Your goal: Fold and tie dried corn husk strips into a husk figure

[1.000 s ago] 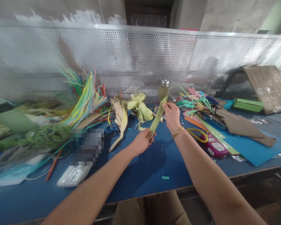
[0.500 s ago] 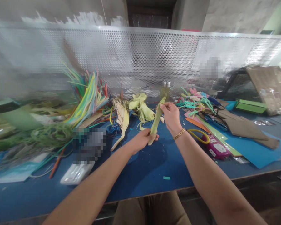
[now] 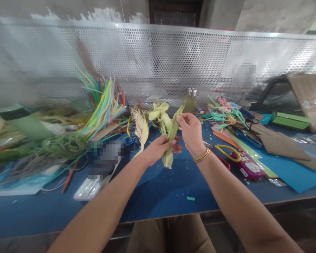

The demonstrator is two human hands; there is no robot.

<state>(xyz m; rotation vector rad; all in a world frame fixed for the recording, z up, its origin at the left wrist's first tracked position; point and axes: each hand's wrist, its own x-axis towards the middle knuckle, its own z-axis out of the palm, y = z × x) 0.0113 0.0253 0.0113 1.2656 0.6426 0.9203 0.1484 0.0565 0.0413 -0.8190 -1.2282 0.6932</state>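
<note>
A long pale-green corn husk (image 3: pixel 169 154) is stretched between my two hands above the blue table (image 3: pixel 158 200). My left hand (image 3: pixel 160 149) grips it round the middle, and the husk's wide lower end hangs below the fingers. Pinched near its upper end, the husk is held by my right hand (image 3: pixel 189 128). Behind my hands lies a crumpled bunch of green husks (image 3: pixel 160 116). To its left rests a drier husk bundle (image 3: pixel 140 128), cream and yellow.
Scissors with a yellow handle (image 3: pixel 229 153) lie right of my right wrist, by a magenta case (image 3: pixel 249 165). A bottle (image 3: pixel 190 100) stands behind. Colourful strips (image 3: pixel 102 109) and green netting (image 3: pixel 64 146) are piled left. Blue paper (image 3: pixel 295 175) and cardboard (image 3: pixel 284 146) lie right.
My left hand has shifted up along the husk, so more of its lower end shows below the fingers. The whole view has moved slightly, and the scissors show more.
</note>
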